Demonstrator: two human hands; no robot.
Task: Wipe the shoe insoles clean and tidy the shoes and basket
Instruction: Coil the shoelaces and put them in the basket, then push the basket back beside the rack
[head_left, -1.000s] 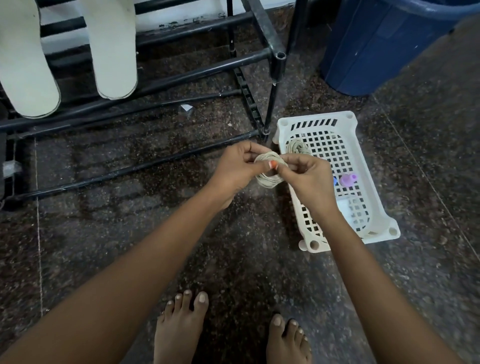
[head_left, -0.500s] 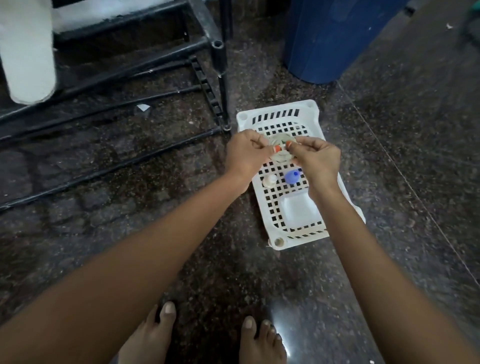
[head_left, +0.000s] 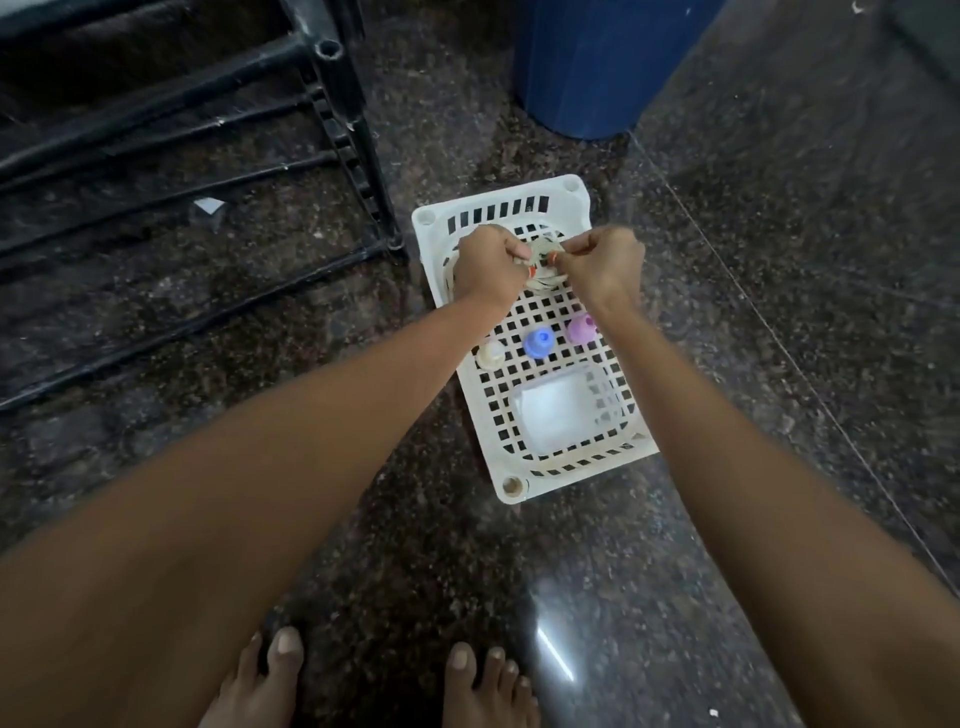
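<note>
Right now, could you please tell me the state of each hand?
Left hand: closed, pinching the coil of cord.
Right hand: closed, pinching the same coil of cord.

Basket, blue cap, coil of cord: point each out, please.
Basket (head_left: 514, 494): head view, near corner.
Blue cap (head_left: 539, 344): head view, its top.
Coil of cord (head_left: 545, 280): head view, lower loops.

no readable text, labels or numbers
</note>
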